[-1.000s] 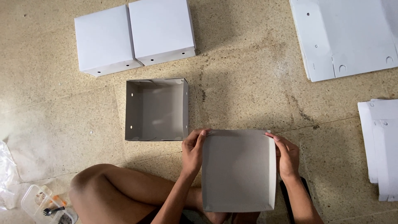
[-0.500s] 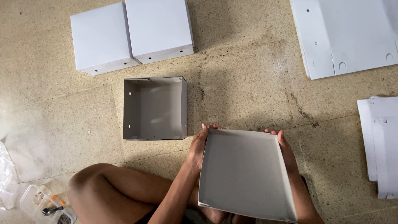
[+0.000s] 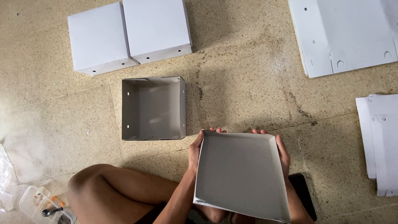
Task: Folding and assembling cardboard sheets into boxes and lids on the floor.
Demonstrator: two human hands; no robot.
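An open grey-lined box sits on the speckled floor just left of centre, its mouth facing up and nothing inside it; small holes dot its walls. Beyond it, at the far left, two closed white boxes stand touching side by side. A small clear plastic tub at the near left corner holds small dark and orange bits too small to identify. The shallow cardboard tray is in the near centre, lifted off the floor and tilted, its grey inside facing up and holding nothing, just near and right of the open box. The left hand grips the tray's left edge, fingers curled over its far left corner; the right hand clasps the right edge, fingertips showing over the far rim. Both hands are closed around the tray's walls, one on each side of it. Flat white cardboard sheets lie at the far right, and a stack of folded white blanks lies at the right edge. A bare knee juts in at the near left.
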